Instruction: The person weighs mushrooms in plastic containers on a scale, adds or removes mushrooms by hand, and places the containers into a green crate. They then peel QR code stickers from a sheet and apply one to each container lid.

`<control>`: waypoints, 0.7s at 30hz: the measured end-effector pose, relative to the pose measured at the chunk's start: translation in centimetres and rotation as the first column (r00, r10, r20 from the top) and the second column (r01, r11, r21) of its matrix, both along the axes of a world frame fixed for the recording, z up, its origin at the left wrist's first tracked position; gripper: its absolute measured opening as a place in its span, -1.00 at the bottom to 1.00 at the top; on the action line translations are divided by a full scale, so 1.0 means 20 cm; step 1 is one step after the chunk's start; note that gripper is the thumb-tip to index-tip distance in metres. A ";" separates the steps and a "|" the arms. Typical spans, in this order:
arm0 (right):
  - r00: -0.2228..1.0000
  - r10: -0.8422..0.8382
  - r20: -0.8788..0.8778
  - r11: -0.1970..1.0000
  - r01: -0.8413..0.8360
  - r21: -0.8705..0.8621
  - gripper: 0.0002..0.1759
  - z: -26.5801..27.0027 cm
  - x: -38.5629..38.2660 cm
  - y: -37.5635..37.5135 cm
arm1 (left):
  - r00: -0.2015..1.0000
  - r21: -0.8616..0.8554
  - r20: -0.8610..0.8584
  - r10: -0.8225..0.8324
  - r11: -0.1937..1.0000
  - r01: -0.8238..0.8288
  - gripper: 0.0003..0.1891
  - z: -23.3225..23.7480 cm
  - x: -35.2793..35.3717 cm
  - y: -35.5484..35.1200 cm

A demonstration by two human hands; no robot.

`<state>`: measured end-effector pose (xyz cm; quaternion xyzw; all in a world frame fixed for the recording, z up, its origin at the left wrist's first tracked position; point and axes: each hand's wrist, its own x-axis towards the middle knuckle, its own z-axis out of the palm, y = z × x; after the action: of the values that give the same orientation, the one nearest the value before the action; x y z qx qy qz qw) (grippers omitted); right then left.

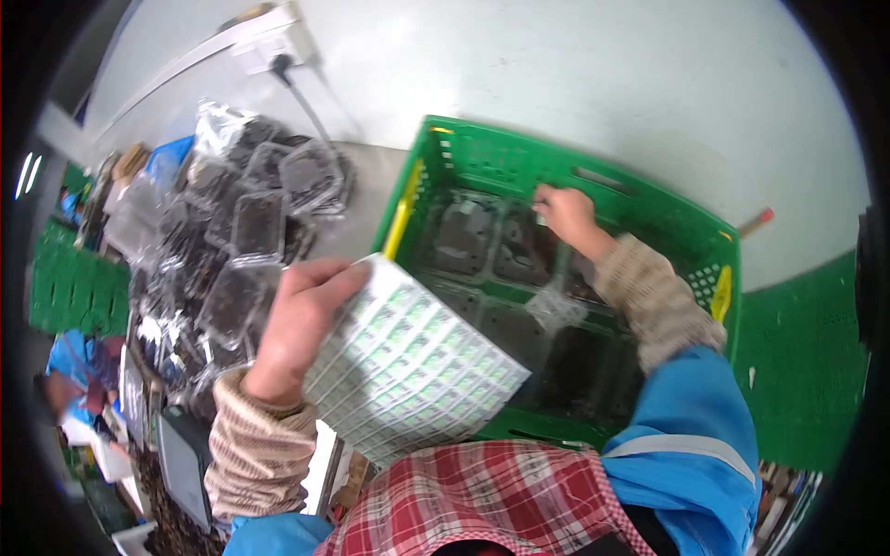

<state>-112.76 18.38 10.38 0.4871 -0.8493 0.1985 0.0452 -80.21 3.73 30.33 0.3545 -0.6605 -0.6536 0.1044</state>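
The left hand is gripping a sheet of labels between thumb and fingers at its upper corner; the sheet, bearing rows of green-and-white labels, is hanging at a tilt in front of the checked apron and overlapping the near left side of the green crate. The right hand is reaching into the crate, its fingers curling together above the clear containers; a small pale bit is showing at the fingertips, but blur is preventing a finding on whether it is being gripped. The containers are sitting side by side inside the crate, holding dark contents. To the left, a heap of similar packs is lying piled, below a wall socket.
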 end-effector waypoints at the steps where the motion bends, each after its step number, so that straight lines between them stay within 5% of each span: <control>1: 0.915 0.009 0.404 0.998 0.013 -0.054 -0.82 0.14 0.11 -0.03 | 0.998 -0.041 0.027 -0.055 0.998 0.056 -0.82 0.00 0.00 -0.02; 2: 0.606 0.165 0.778 0.968 0.052 -0.246 -0.82 0.38 0.32 -0.03 | 0.998 -0.050 -0.001 -0.068 0.996 0.068 -0.82 -0.03 0.00 -0.03; 4: 0.255 0.521 0.815 0.853 -0.129 -0.505 -0.79 0.66 0.59 0.00 | 0.997 0.094 -0.020 -0.078 0.992 0.079 -0.82 -0.01 -0.04 -0.01; 5: 0.238 0.599 0.764 0.801 -0.178 -0.572 -0.73 0.72 0.69 0.00 | 0.996 0.093 -0.016 -0.087 0.992 0.088 -0.82 -0.02 -0.05 0.00; 9: 0.327 0.681 0.656 0.731 -0.239 -0.640 -0.73 0.76 0.80 -0.02 | 0.989 0.120 -0.038 -0.145 0.982 0.148 -0.79 -0.03 -0.09 0.01; 11: 0.641 0.661 0.390 0.705 -0.352 -0.616 -0.81 0.76 0.81 0.00 | 0.984 0.114 -0.042 -0.171 0.978 0.175 -0.77 -0.05 -0.09 0.01; 16: 0.730 0.635 0.252 0.668 -0.357 -0.653 -0.84 0.67 0.85 0.03 | 0.984 0.085 0.000 -0.178 0.980 0.177 -0.83 -0.14 -0.13 -0.01; 19: 0.743 0.584 0.326 0.698 -0.255 -0.669 -0.84 0.65 0.86 0.05 | 0.973 0.100 -0.012 -0.232 0.968 0.232 -0.84 -0.17 -0.14 0.01; 21: 0.707 0.621 0.337 0.718 -0.342 -0.606 -0.79 0.63 0.83 0.10 | 0.963 0.090 0.000 -0.270 0.959 0.269 -0.84 -0.16 -0.16 0.04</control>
<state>-96.16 20.44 22.95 0.5973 -0.5816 0.5398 -0.1165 -83.32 4.61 27.12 0.2694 -0.6733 -0.6885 -0.0054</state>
